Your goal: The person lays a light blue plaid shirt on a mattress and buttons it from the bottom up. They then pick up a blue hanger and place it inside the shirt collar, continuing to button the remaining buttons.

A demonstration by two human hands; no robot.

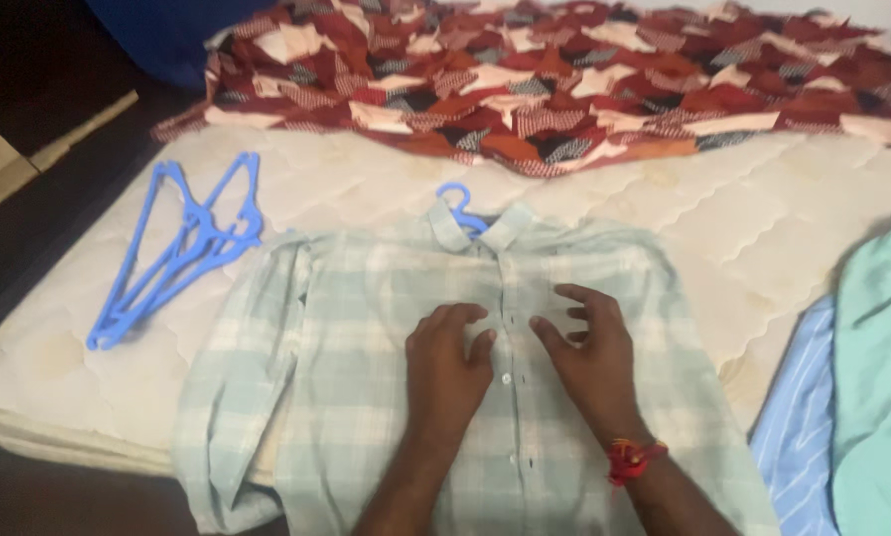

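Note:
A pale green and white checked shirt (366, 328) lies flat, front up, on a cream quilted mattress (733, 228). A blue hanger sits inside it, with its hook (457, 203) sticking out past the collar. Both of my hands rest on the button strip at chest height. My left hand (448, 362) pinches the fabric at the left side of the strip. My right hand (584, 352) has its fingers curled on the right side, thumb toward the strip. A red thread band (632, 459) circles my right wrist.
Two or three loose blue hangers (177, 248) lie on the mattress to the left. A red, orange and white patterned cloth (564, 74) covers the far side. A blue striped garment (798, 417) and a mint green one (882, 377) lie at the right. Dark floor is at left.

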